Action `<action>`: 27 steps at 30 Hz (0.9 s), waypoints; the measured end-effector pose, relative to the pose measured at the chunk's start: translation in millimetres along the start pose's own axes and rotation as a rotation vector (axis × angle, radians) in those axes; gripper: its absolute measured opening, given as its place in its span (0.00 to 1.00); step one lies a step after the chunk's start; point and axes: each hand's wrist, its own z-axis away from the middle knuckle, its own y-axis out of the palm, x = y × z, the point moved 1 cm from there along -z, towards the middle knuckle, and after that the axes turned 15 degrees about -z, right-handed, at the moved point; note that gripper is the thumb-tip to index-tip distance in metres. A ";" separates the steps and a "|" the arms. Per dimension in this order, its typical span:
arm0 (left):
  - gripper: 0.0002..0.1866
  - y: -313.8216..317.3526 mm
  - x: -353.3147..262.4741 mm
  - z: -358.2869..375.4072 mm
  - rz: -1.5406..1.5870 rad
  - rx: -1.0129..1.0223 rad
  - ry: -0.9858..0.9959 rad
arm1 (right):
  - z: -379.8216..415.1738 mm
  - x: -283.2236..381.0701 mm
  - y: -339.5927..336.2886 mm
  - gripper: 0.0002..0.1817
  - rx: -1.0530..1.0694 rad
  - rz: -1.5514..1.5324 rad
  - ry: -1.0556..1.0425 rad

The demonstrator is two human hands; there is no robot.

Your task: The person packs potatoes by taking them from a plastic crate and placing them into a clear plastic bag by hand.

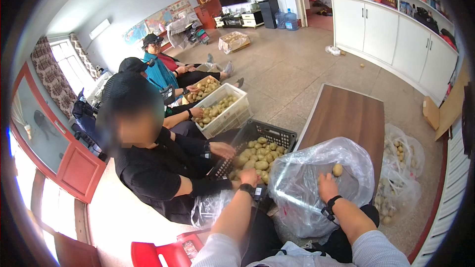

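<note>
My left hand [251,177] reaches into the near end of a black plastic crate [272,129] and touches the potatoes [258,154] heaped there. Its fingers are mostly hidden, so a grip does not show. My right hand [326,187] is over the mouth of a large clear plastic bag [292,180], fingers apart. One potato [337,170] lies just beyond its fingertips, inside the bag's opening. Both wrists wear black bands with small devices.
A person in black [148,168] sits at my left, one hand [222,150] over the same crate. Beyond are a white crate [237,104] of potatoes and other seated people. A brown table [346,118] stands ahead; bagged potatoes [396,188] lie right. A red stool [166,252] is near.
</note>
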 end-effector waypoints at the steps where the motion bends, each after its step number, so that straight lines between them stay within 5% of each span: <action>1: 0.10 7.3 -2.2 1.2 0.888 0.005 -0.403 | 3.2 4.0 -4.0 0.22 -0.004 0.003 0.001; 6: 0.11 -16.4 -65.6 39.4 0.603 0.004 -0.343 | 20.8 17.9 -23.1 0.25 0.173 -0.155 0.083; 10: 0.13 -5.8 -56.5 35.4 0.640 0.158 -0.320 | 20.9 5.9 -1.2 0.26 -0.013 -0.288 0.105; 18: 0.22 -8.0 -100.6 62.7 0.523 0.323 -0.202 | -3.7 88.6 -34.6 0.16 0.140 -1.052 0.306; 20: 0.23 -14.7 -116.8 73.7 0.462 0.504 -0.177 | -5.7 107.1 -41.1 0.16 0.316 -1.235 0.261; 27: 0.25 -6.2 -126.1 79.9 0.502 0.749 -0.165 | -2.6 148.4 -55.5 0.18 0.374 -1.153 -0.012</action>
